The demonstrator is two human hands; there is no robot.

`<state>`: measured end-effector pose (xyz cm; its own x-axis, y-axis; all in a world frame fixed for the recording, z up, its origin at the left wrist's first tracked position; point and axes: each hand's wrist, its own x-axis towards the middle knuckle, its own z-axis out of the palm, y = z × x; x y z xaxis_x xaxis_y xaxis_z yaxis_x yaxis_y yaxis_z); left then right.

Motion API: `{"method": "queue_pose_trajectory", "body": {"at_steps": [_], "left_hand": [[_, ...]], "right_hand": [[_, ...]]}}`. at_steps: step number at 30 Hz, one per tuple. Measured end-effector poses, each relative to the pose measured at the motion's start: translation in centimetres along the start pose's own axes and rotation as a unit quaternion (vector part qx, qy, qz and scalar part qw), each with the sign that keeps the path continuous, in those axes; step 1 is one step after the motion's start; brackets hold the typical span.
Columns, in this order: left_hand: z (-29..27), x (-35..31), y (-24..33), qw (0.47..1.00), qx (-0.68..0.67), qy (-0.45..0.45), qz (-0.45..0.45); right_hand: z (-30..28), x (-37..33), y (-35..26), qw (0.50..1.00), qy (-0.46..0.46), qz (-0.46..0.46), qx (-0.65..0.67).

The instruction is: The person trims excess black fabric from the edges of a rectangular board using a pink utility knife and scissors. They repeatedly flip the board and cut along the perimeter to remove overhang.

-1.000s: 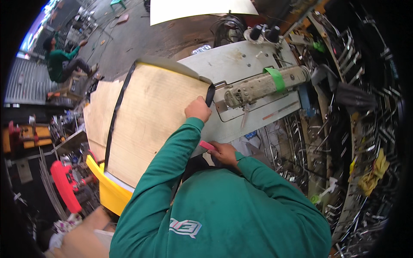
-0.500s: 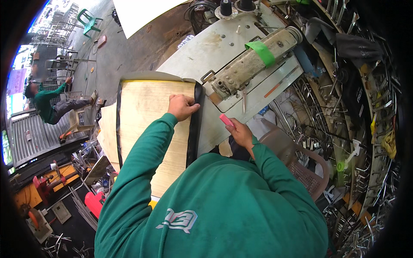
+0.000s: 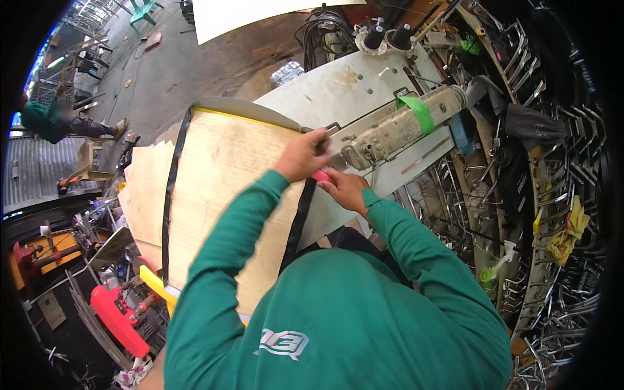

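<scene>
A light wood-grain panel point(image 3: 227, 175) with black strips along its sides lies in front of me on the left. My left hand point(image 3: 304, 155) is over its far right corner, fingers bent and partly blurred; whether they grip anything is unclear. Close beside it, my right hand point(image 3: 348, 190) is closed on a small pink block-like piece point(image 3: 321, 177), whose end points toward the left hand. Just beyond both hands sits the head of a sewing machine point(image 3: 396, 133) with a green band round its arm.
The machine's pale table point(image 3: 318, 101) carries two dark thread cones point(image 3: 375, 38) at its far end. Bent metal rods point(image 3: 578, 260) crowd the right side. On the left are a red machine point(image 3: 114, 318), more thin boards point(image 3: 144, 195) and a seated person point(image 3: 49, 120) in green.
My left hand has moved right and off the panel's middle top toward the machine. My right hand has brought the pink piece left, close to it. The view has shifted.
</scene>
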<state>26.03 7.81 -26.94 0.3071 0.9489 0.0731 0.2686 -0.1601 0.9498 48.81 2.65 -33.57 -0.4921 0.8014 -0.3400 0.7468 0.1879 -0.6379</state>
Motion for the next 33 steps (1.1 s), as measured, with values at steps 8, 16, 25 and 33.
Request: {"method": "queue_pose_trajectory", "body": {"at_steps": [8, 16, 25, 33], "left_hand": [[9.2, -1.6, 1.0, 0.976, -0.202, 0.069, 0.033], [-13.4, -26.3, -8.2, 0.688, 0.355, 0.613, -0.161], [-3.0, -64.8, -7.9, 0.452, -0.107, 0.686, -0.561], [7.7, -53.5, -4.5, 0.608, -0.41, 0.591, -0.336]], "right_hand": [[1.4, 0.6, 2.7, 0.992, 0.082, -0.092, 0.012], [-0.9, -0.6, -3.2, 0.999, -0.011, 0.025, 0.041], [0.2, -0.2, -0.4, 0.999, 0.023, -0.031, 0.035], [0.6, 1.5, 1.4, 0.991, 0.013, -0.081, 0.102]]}}
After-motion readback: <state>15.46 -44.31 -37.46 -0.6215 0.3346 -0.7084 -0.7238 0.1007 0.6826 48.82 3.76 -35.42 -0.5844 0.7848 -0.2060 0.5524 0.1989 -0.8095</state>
